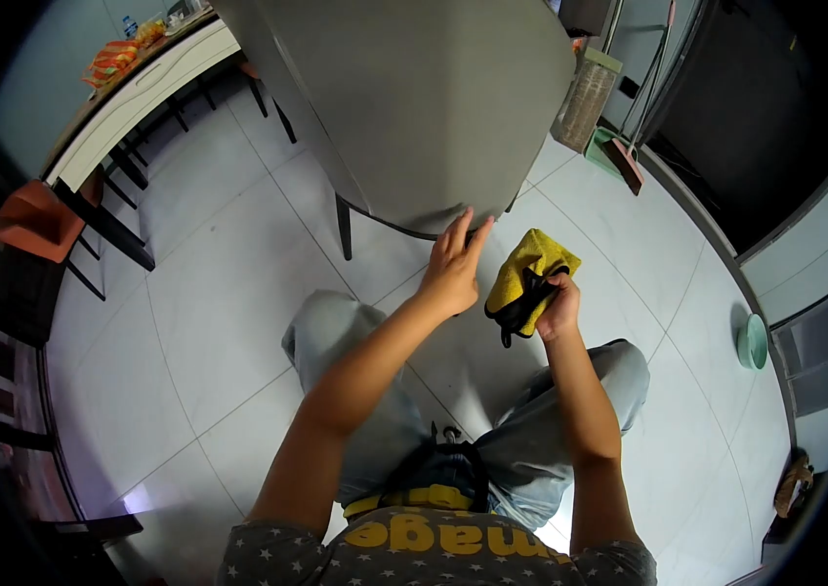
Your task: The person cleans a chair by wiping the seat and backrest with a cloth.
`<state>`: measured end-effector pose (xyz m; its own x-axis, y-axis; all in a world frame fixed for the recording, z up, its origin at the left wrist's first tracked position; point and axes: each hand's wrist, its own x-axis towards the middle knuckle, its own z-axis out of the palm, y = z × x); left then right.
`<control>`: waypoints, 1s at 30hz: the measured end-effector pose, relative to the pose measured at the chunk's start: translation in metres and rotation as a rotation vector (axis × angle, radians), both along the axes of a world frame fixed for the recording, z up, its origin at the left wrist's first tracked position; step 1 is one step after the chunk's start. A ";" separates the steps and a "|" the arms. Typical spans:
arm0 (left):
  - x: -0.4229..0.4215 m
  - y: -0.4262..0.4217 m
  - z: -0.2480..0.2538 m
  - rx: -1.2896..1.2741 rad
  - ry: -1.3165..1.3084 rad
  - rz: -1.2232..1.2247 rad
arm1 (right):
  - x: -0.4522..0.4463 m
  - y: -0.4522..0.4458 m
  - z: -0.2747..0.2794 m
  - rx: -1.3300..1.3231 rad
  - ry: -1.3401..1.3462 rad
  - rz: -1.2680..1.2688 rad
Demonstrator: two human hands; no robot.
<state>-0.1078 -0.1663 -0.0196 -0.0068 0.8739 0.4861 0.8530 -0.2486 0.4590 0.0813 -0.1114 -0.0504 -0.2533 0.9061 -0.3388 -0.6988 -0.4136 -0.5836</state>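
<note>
A large smooth grey piece of furniture [414,107] on dark legs stands right in front of me; its kind I cannot make out. My left hand [453,273] reaches to its lower edge with the fingers stretched out and apart, and the fingertips are at or against the surface. It holds nothing. To the right, my right hand [558,311] grips a bunched yellow cloth [519,278] with black edging. The cloth hangs in the air above the floor, a little away from the furniture. Both hands are above my bent knees.
Pale floor tiles [209,322] surround me. At the left stand a long table [145,93] with bags on it and an orange chair [38,225]. Back right are a broom [622,166], a green dustpan [601,145] and a tall container [585,98]. A green basin [752,342] sits far right.
</note>
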 end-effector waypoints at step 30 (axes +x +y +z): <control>-0.044 0.023 0.084 0.487 0.001 0.353 | -0.006 0.005 -0.011 -0.018 -0.043 0.085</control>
